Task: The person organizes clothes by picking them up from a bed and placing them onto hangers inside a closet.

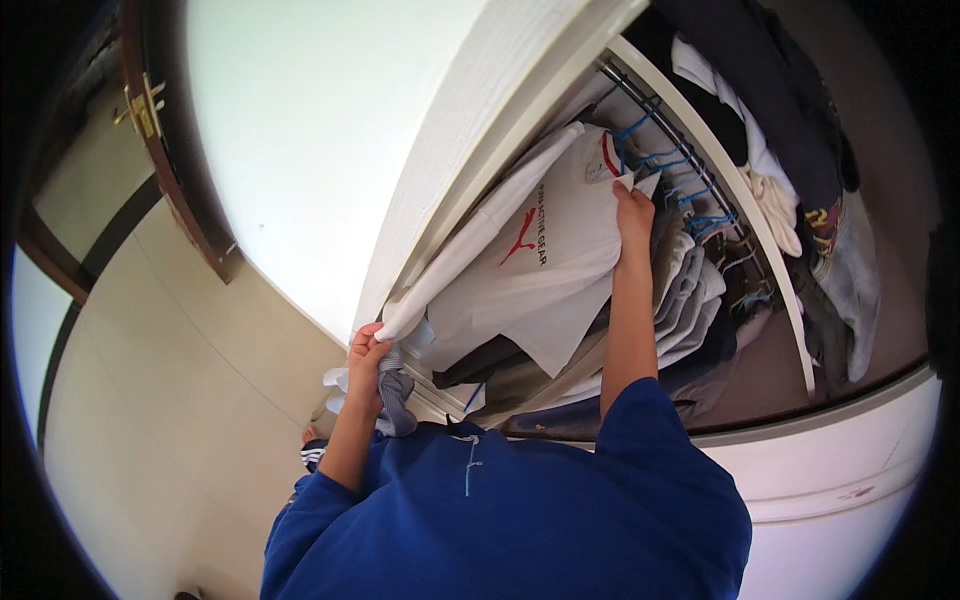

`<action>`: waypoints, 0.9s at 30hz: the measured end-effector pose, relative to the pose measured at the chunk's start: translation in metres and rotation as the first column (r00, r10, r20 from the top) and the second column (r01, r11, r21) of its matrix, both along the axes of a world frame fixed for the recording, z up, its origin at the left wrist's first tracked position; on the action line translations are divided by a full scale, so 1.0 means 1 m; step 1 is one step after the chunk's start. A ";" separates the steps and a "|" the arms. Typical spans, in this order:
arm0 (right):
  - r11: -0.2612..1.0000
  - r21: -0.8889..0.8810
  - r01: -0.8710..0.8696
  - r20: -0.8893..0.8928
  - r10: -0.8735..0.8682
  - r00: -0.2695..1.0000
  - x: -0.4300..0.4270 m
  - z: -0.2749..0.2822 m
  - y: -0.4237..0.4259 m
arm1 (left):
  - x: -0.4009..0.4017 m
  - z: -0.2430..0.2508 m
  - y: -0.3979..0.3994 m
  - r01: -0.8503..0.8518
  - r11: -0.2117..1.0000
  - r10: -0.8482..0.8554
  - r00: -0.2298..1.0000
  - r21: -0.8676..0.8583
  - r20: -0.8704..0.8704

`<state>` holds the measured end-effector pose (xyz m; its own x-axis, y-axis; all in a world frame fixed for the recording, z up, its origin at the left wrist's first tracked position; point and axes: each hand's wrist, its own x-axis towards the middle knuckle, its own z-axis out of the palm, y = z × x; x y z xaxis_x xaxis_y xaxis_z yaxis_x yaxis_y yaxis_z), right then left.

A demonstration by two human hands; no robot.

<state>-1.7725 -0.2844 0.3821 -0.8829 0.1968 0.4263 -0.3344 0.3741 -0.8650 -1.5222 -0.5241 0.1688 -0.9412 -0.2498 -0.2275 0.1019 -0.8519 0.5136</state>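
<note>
A white long-sleeved Puma shirt (517, 262) with a red logo hangs in the open wardrobe on a blue hanger (621, 142). My left hand (367, 352) pinches the end of its outstretched sleeve at the wardrobe's left edge. On the shirt's other side, near the collar and shoulder, my right hand (634, 214) grips the white fabric. Just below my left hand is a bunched striped grey cloth (395, 390). Several other garments (686, 300) hang behind and to the right of my right forearm.
A metal rail (667, 120) with blue hangers runs across the compartment. Right of a white curved divider (727, 150), more clothes (795, 127) hang or lie. A white drawer front (832, 480) is at lower right. At left stand a white wall and a brown door (161, 165) with a handle.
</note>
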 end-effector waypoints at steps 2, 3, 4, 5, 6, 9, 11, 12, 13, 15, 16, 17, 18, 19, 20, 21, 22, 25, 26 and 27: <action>1.000 0.028 -0.010 0.028 0.009 1.000 -0.009 0.009 -0.006 | 0.002 -0.001 0.003 -0.014 1.000 0.014 1.000 0.000 0.016; 1.000 0.021 0.020 0.037 -0.021 0.999 -0.012 0.011 -0.009 | 0.004 -0.001 0.004 0.031 0.999 -0.031 1.000 0.020 -0.008; 1.000 -0.002 0.008 0.036 -0.008 0.999 -0.016 0.013 -0.011 | 0.005 -0.001 0.006 0.010 1.000 -0.010 1.000 0.017 0.009; 1.000 0.029 0.007 0.056 -0.009 0.998 -0.019 0.014 -0.012 | 0.006 -0.001 0.008 0.042 0.999 -0.042 0.999 0.014 -0.007; 0.998 0.063 0.026 0.050 -0.030 0.998 -0.023 0.015 -0.013 | 0.007 -0.002 0.010 0.085 0.996 -0.085 0.996 0.017 -0.028; 0.999 0.043 0.033 -0.003 -0.033 0.999 -0.038 0.013 -0.011 | 0.009 -0.004 0.017 0.096 0.993 -0.097 0.995 -0.068 -0.011; 0.999 0.023 0.031 -0.027 -0.030 0.999 -0.049 0.014 -0.007 | 0.011 -0.005 0.021 0.094 0.993 -0.094 0.996 -0.065 0.003; 0.998 0.031 0.047 -0.010 -0.047 0.999 -0.055 0.014 -0.006 | 0.011 -0.005 0.023 0.131 0.991 -0.131 0.991 -0.040 -0.012; 0.999 0.016 0.039 0.055 -0.040 0.998 -0.061 0.013 -0.005 | 0.011 -0.005 0.025 0.106 0.993 -0.107 0.994 -0.054 -0.003; 0.999 -0.001 0.034 0.120 -0.034 0.992 -0.069 0.008 -0.005 | 0.011 -0.005 0.028 0.113 0.993 -0.114 0.993 -0.029 -0.020; 0.965 0.235 0.113 0.067 -0.133 0.989 -0.071 0.001 -0.008 | 0.011 -0.005 0.030 0.107 0.993 -0.108 0.994 -0.045 -0.018; 0.868 0.447 0.215 -0.024 -0.229 0.973 -0.072 -0.005 -0.010 | 0.011 -0.005 0.030 0.100 0.994 -0.100 0.995 -0.042 -0.007; 0.887 0.422 0.186 0.046 -0.226 0.973 -0.071 -0.014 -0.013 | 0.011 -0.005 0.030 0.110 0.994 -0.110 0.994 -0.027 -0.001; 0.889 0.418 0.187 0.048 -0.227 0.973 -0.069 -0.022 -0.017 | 0.011 -0.005 0.031 0.093 0.995 -0.093 0.996 -0.045 0.005; 0.977 0.186 0.102 0.111 -0.124 0.986 -0.065 -0.031 -0.020 | 0.011 -0.006 0.029 0.069 0.995 -0.069 0.998 -0.069 0.004; 0.997 -0.073 0.005 0.123 0.004 0.992 -0.061 -0.037 -0.023 | 0.011 -0.006 0.029 0.070 0.994 -0.072 0.997 -0.084 -0.023; 0.993 -0.042 -0.111 0.133 0.116 0.984 -0.055 -0.042 -0.024 | 0.012 -0.006 0.029 0.049 0.993 -0.047 0.999 -0.103 0.013; 0.967 -0.199 -0.160 0.056 0.174 0.983 -0.034 -0.066 -0.045 | 0.010 -0.008 0.032 0.167 0.964 -0.156 0.986 -0.207 0.066; 0.918 -0.250 -0.309 0.009 0.321 0.947 -0.023 -0.076 -0.051 | 0.008 -0.009 0.037 0.235 0.931 -0.219 0.972 -0.279 0.088; 0.851 -0.302 -0.430 -0.051 0.436 0.899 -0.011 -0.087 -0.059 | 0.006 -0.010 0.041 0.306 0.891 -0.295 0.952 -0.335 0.085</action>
<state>-1.7839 -0.3430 0.2948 -0.9157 -0.0924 0.3911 -0.3846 -0.0812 -0.9195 -1.5167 -0.4833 0.1590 -0.9774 -0.0234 -0.2100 -0.1522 -0.6116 0.7764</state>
